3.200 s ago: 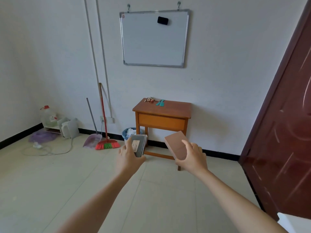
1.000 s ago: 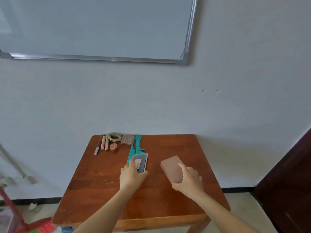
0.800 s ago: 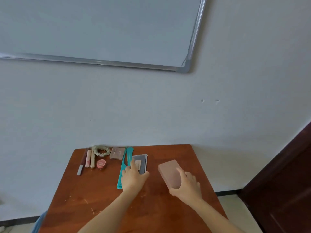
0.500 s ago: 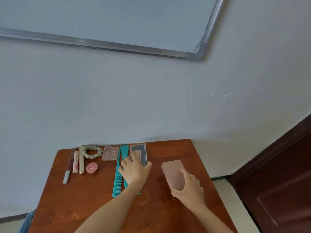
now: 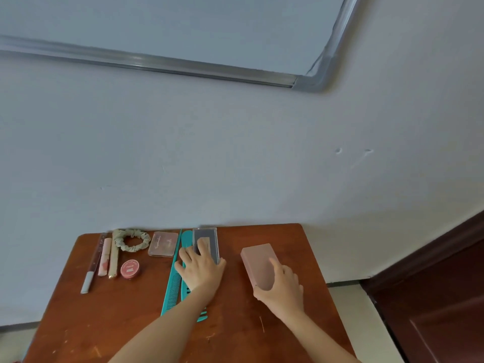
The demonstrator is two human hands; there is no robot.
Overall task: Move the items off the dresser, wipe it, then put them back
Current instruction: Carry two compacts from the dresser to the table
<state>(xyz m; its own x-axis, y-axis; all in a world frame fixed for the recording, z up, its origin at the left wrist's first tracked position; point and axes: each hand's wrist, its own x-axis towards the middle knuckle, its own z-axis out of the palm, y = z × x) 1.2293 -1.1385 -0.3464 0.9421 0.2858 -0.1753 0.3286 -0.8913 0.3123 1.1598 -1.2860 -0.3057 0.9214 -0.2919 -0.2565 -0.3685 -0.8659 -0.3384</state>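
Note:
On the brown wooden dresser (image 5: 131, 318), my left hand (image 5: 200, 268) holds a grey flat case (image 5: 206, 235) that lies at the back edge, beside two teal combs (image 5: 172, 286). My right hand (image 5: 281, 286) grips a pink box (image 5: 258, 262) at the right side of the top; I cannot tell whether the box touches the wood. Left of the combs lie a pink compact (image 5: 163, 244), a beige scrunchie (image 5: 131, 239), a small round red tin (image 5: 129, 269) and three slim stick-shaped items (image 5: 104, 258).
The dresser stands against a white wall with a whiteboard (image 5: 183, 30) hung above it. A dark brown door (image 5: 445, 297) is at the right. The dresser's front half shows bare scratched wood.
I walked up to the dresser carrying both items. Over the last second my left hand moved the grey case to the back edge beside the combs, and the pink box came down to the right side.

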